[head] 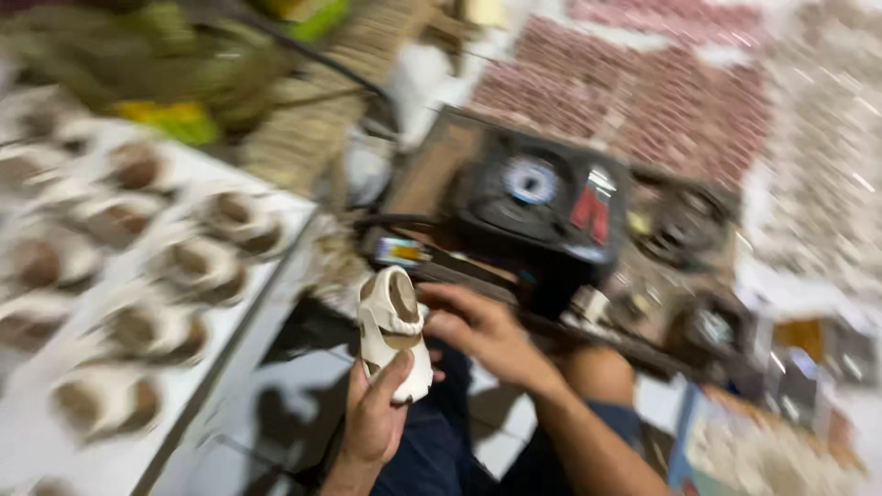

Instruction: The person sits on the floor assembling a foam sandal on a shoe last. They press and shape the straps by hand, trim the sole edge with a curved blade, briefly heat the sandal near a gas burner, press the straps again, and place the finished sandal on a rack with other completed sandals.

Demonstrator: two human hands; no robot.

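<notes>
We see the left hand [375, 418] closed around the lower end of a small white sandal [395, 331], held upright near the middle of the view, thumb pressed on its sole edge. The right hand [482, 331] touches the sandal's right side, fingers curled against it. To the left, a white table [55, 441] carries rows of similar sandals [197, 266]. Beyond the hands stands a dark machine [537, 216], blurred.

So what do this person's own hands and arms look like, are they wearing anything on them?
Both are bare: the left hand and right hand wear no gloves, and no rings or watch can be made out in the blurred picture. The forearms show no sleeves. Dark blue trousers show beneath them.
</notes>
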